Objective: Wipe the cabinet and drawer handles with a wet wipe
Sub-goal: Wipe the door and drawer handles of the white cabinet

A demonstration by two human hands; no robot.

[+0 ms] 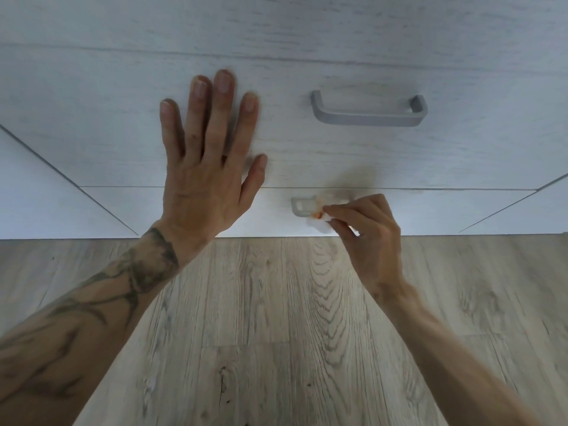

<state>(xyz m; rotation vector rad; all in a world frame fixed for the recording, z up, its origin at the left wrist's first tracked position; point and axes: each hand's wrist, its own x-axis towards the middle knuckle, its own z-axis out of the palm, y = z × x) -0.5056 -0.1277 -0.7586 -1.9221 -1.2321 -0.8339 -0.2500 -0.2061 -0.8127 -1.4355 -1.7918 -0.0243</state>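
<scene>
Fingers (226,112) of the left hand (209,179) lie straight and spread wide, palm flat against the pale whitewashed wood-grain upper drawer front (338,158), thumb angled out to the right; the hand holds nothing, and its tattooed forearm (92,302) runs in from the lower left corner. Lower and to the right, the right hand (372,238) has its fingers curled, pinching a small crumpled white wet wipe with an orange stain (319,217) between thumb and fingertips; the wipe is pressed on the grey metal bar handle of the lower drawer (298,207), covering its middle, and the hand hides the handle's right end, so only the left end shows; the bare right forearm (455,348) comes in from the lower right corner.

Above the right hand, on the upper drawer front, a second grey metal bar handle (368,117) sits untouched, well apart from both hands; the smooth white lower drawer front (445,210) is a narrow strip beneath it, ending at the light oak-look plank floor (276,333); slanting seams mark neighbouring white panels at far left (30,195) and far right (550,207); another pale wood-grain panel (276,23) lies above the upper drawer.
</scene>
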